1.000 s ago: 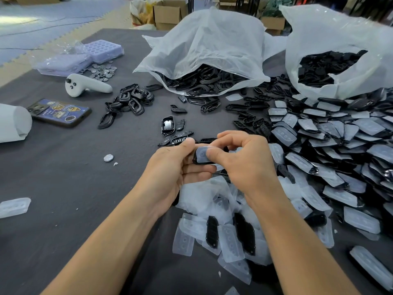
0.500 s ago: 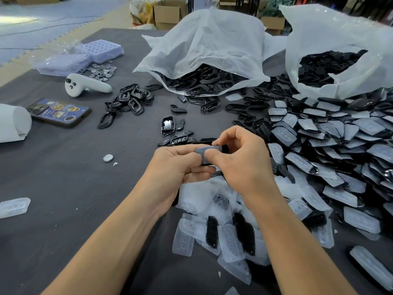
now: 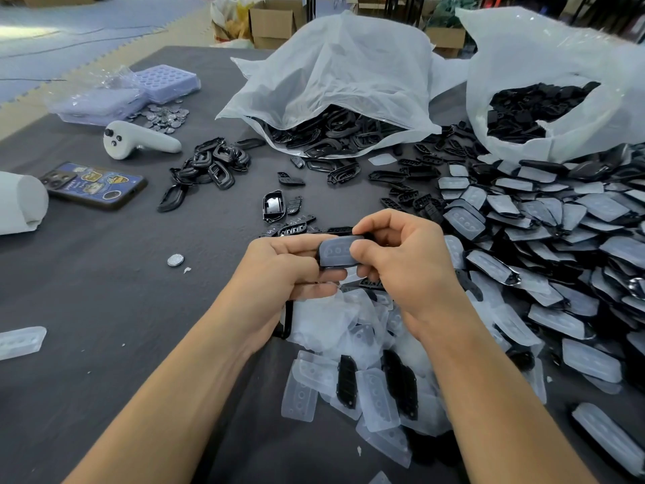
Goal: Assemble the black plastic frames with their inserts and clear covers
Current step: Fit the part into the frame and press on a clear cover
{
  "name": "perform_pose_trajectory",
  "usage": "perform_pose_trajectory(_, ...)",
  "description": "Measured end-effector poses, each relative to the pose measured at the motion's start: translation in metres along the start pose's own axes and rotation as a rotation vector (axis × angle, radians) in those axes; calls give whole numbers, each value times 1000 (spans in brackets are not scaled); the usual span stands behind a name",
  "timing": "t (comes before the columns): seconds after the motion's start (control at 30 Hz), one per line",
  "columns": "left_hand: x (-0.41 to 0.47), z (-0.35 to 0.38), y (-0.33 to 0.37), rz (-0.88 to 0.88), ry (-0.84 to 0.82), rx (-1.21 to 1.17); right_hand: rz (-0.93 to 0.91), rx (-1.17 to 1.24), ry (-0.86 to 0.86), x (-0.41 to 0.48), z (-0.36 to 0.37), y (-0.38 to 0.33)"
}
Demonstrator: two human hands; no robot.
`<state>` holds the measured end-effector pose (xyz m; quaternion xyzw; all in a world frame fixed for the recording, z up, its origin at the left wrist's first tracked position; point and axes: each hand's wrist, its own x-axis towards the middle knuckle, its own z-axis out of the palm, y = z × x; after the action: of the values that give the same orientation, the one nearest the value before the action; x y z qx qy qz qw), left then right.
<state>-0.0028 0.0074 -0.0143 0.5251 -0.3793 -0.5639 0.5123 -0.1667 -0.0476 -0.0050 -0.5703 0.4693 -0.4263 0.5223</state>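
Observation:
Between both hands, above the table's middle, is a black frame with a clear cover on its face. My left hand grips its left end, fingers curled underneath. My right hand pinches its right end, the thumb pressing on the cover. Loose clear covers and black inserts lie in a heap just below my hands. A large pile of covered frames spreads to the right. Bare black frames lie in a small pile at the upper left.
Two white plastic bags of black parts stand at the back, one in the middle and one at the right. A phone, a white controller, a white roll, lilac trays and small metal discs lie at the left.
The frame has turned from tilted to lying flat between my hands. My right thumb has come down onto the clear cover, and both hands sit slightly higher on the piece.

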Motion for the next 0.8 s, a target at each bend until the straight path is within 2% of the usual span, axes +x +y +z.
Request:
perform_pose_trajectory(0.4, -2, 7, 0, -1, 148, 67, 27, 2, -66, 0, 2, -1)
perform_pose_trajectory(0.63, -5, 7, 2, -7, 107, 87, 26, -23, -46, 0, 3, -1)
perform_pose_trajectory(0.8, -4, 9, 2, 5, 151, 54, 29, -22, -55, -1, 4, -1)
